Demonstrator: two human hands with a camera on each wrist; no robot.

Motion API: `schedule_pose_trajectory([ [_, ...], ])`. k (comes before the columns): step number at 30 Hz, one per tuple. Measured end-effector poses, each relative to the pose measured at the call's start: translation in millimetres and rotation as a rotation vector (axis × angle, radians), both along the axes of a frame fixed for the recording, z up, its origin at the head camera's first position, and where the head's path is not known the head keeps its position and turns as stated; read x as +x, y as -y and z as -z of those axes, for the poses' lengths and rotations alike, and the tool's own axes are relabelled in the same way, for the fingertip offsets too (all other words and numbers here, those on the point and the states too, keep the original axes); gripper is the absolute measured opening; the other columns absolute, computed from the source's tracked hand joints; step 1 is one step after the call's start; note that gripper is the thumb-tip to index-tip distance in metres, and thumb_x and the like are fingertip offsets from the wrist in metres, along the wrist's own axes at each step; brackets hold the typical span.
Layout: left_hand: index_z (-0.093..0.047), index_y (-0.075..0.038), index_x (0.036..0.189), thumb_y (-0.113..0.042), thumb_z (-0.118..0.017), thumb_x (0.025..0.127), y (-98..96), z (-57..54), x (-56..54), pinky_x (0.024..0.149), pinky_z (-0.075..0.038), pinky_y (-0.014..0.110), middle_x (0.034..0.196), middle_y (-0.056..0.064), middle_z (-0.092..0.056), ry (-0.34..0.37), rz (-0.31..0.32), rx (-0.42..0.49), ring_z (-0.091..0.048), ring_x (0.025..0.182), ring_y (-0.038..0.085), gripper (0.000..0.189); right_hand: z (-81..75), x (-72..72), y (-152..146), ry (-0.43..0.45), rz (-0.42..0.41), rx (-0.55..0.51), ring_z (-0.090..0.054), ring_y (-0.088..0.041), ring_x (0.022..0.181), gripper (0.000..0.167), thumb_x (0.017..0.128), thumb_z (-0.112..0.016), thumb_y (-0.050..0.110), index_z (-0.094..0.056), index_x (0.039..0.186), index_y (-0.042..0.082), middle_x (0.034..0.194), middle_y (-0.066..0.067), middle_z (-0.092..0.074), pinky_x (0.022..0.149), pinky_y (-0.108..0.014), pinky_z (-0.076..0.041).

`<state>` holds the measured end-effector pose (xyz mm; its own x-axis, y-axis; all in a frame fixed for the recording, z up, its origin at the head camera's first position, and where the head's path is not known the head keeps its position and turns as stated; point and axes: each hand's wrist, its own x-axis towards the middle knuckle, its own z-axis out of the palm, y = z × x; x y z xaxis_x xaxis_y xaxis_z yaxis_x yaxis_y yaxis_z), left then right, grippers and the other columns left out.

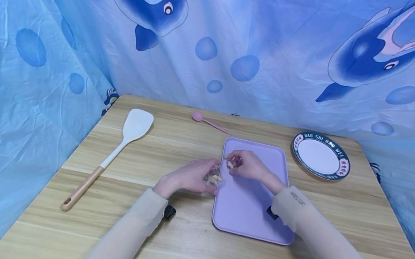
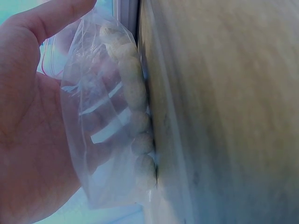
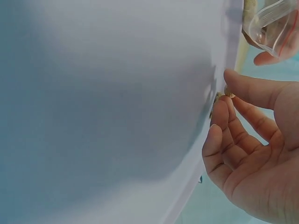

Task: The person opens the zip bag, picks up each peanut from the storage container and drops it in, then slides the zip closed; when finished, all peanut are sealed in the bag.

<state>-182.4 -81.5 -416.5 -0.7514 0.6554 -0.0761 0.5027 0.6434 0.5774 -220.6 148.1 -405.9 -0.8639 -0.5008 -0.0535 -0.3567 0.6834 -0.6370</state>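
Observation:
My left hand (image 1: 195, 177) holds a clear zip bag (image 2: 81, 154) at the left edge of the lilac tray (image 1: 252, 213). Several unshelled peanuts (image 2: 134, 88) lie in a row along the low side of the bag, as the left wrist view shows. Over the tray's upper left part, my right hand (image 1: 249, 167) pinches a peanut (image 3: 228, 92) between thumb and fingertips, which hide most of it. The bag's mouth, with a red seal line, faces the right hand in the right wrist view.
A white spatula (image 1: 137, 126) with a wooden handle lies on the left of the wooden table (image 1: 166, 242). Behind the tray is a pink spoon (image 1: 198, 116). To the right stands a green-rimmed plate (image 1: 317, 156). A blue dolphin curtain (image 1: 276, 36) hangs behind.

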Motion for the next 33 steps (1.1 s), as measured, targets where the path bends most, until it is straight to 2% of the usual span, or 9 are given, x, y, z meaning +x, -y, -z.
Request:
schedule_pose_trajectory([
  [12, -0.042, -0.007, 0.148, -0.04, -0.085, 0.077, 0.2, 2.9, -1.0, 0.111, -0.034, 0.048, 0.135, 0.009, -0.058, -0.007, -0.005, 0.015, -0.054, 0.123, 0.023, 0.089, -10.6, 10.1, -11, -0.074, -0.032, -0.039, -0.058, -0.016, 0.066, 0.028, 0.078, -0.078, -0.002, -0.069, 0.104, -0.002, 0.078, -0.003, -0.064, 0.063, -0.029, -0.048],
  [18, -0.041, -0.007, 0.148, -0.04, -0.085, 0.077, -0.2, 3.3, -0.8, 0.112, -0.033, 0.05, 0.137, 0.01, -0.057, -0.005, -0.003, 0.018, -0.053, 0.124, 0.024, 0.089, -20.1, 20.5, -7, -0.067, -0.053, -0.069, -0.058, -0.017, 0.067, 0.029, 0.079, -0.079, -0.002, -0.07, 0.106, -0.002, 0.079, -0.002, -0.064, 0.062, -0.029, -0.048],
  [27, -0.044, -0.01, 0.145, -0.04, -0.085, 0.077, 0.3, 2.7, -0.8, 0.104, -0.04, 0.044, 0.123, 0.003, -0.061, -0.027, 0.006, 0.02, -0.055, 0.113, 0.017, 0.084, -25.7, 32.6, 5, -0.07, -0.121, -0.102, -0.059, -0.014, 0.066, 0.028, 0.078, -0.079, -0.002, -0.069, 0.104, -0.001, 0.078, -0.001, -0.064, 0.063, -0.027, -0.05],
  [33, -0.045, -0.013, 0.144, -0.041, -0.085, 0.076, 1.0, 2.2, -0.8, 0.096, -0.044, 0.041, 0.117, 0.0, -0.061, -0.021, 0.004, 0.03, -0.056, 0.107, 0.016, 0.083, -21.8, 35.5, 9, -0.072, -0.155, -0.122, -0.061, -0.014, 0.066, 0.028, 0.078, -0.08, -0.002, -0.069, 0.104, -0.001, 0.079, -0.002, -0.064, 0.064, -0.026, -0.052],
])
